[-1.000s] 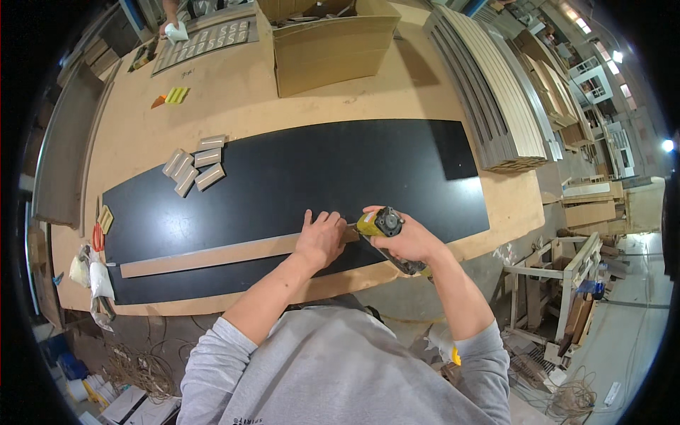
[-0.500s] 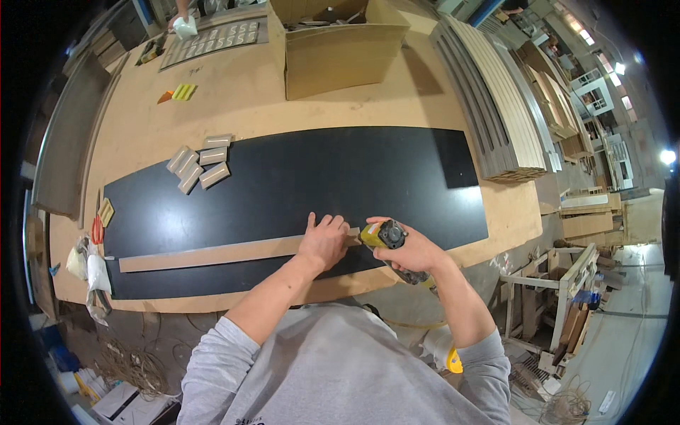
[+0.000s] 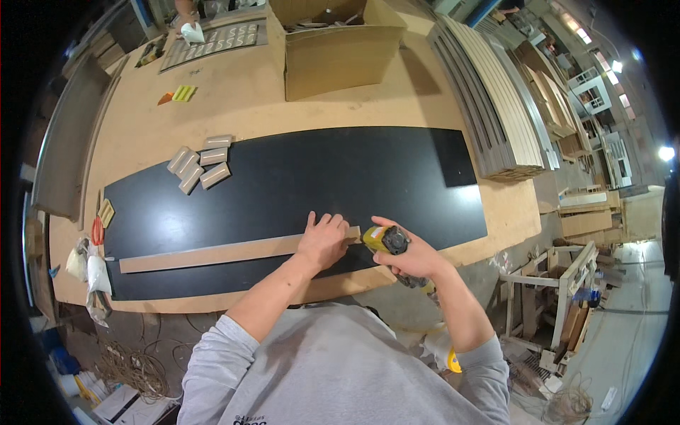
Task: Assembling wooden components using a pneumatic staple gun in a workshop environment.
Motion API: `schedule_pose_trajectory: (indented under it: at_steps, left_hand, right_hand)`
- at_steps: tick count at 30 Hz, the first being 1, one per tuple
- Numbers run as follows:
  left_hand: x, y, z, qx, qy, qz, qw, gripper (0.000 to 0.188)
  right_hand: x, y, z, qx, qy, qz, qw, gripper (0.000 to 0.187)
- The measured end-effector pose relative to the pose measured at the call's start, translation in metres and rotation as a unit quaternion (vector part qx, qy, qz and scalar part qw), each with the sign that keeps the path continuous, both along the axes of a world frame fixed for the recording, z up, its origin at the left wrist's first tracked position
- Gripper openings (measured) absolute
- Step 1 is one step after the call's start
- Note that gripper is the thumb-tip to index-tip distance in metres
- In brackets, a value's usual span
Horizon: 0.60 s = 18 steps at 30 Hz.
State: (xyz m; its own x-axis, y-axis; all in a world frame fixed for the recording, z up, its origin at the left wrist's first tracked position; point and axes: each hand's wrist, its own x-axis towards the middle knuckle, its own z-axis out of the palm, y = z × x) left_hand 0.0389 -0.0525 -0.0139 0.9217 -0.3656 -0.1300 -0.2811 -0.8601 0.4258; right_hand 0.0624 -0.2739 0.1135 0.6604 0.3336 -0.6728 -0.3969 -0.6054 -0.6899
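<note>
A long light-brown strip (image 3: 212, 253) with pale edges lies across the black panel (image 3: 340, 170), near the panel's front edge. Close to the strip's right end, my left hand (image 3: 323, 242) is closed over it and keeps it against the panel. My right hand (image 3: 416, 256) grips a yellow-and-black power drill (image 3: 386, 239). The drill's nose points left at the end of the strip; whether its tip touches the wood cannot be made out. Several small beige blocks (image 3: 201, 164) are clustered on the panel's far left part.
Behind the panel stands an open cardboard box (image 3: 340, 64). Stacked long grey and cream boards (image 3: 489, 99) line the table's right side. White bags (image 3: 98, 276) hang at the left edge. At the far left, another person's hand (image 3: 185, 10) holds something white over a patterned plate (image 3: 216, 44).
The drill has turned slightly in my right hand, its rear tilting down and right. My left hand and the strip stay put. The other person's hand has shifted slightly right with the white thing.
</note>
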Motion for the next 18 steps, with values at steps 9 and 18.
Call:
schedule_pose_trajectory:
  at_steps: [9,18]
  left_hand:
    - [-0.021,0.047,-0.001,-0.056,-0.033,0.035,0.997,0.048]
    - [0.026,0.071,0.078,-0.202,0.379,0.049,0.902,0.05]
  right_hand:
    - [-0.028,-0.029,-0.035,-0.055,-0.145,-0.066,0.986,0.076]
    - [-0.015,-0.025,-0.086,-0.183,-0.363,-0.074,0.911,0.078]
